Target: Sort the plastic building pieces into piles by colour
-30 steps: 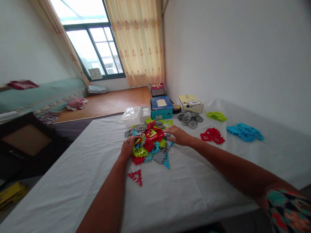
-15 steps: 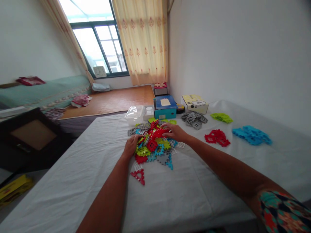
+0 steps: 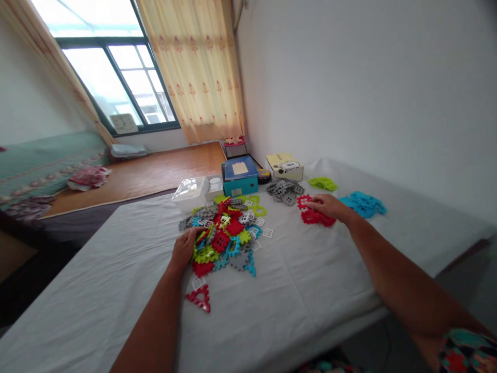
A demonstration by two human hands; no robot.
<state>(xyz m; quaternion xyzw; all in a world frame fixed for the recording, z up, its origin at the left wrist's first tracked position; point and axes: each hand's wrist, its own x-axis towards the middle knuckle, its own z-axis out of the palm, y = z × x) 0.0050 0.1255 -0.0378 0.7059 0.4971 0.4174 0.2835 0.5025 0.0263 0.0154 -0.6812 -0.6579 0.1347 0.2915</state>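
Close behind mixed pile (image 3: 221, 241): clear tub (image 3: 190, 192), white container (image 3: 214, 192), blue box (image 3: 243, 186).

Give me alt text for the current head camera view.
A person's right hand holds a red toothed piece at a red pile, while the left hand lies against a multicoloured heap of pieces. Near the red pile, a grey pile, a green pile and a blue pile lie on white cloth.
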